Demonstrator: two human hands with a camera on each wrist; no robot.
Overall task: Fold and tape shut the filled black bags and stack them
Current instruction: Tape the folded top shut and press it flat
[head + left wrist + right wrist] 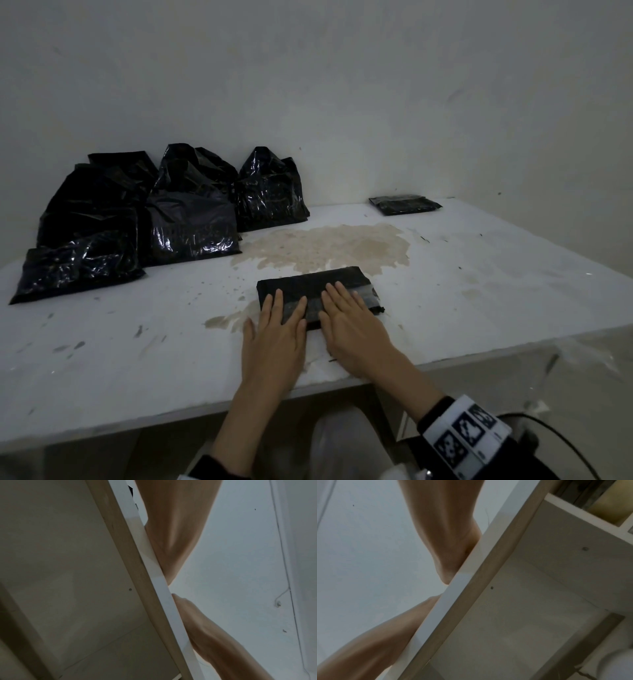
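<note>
While lying flat, the folded bag [310, 287] sits under both flat-fingered hands [315, 329].

A plain white wall [342, 85] rises directly behind the white counter [479, 291], its surface marked by faint scuffs and small dark specks. The counter top carries a broad tan stain [325, 246] at centre, scattered grey smudges, and a pale wood-toned strip [488, 581] along its underside edge. Lighting is dim and even throughout.

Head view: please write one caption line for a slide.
Both hands press flat on a taped black bag.
</note>
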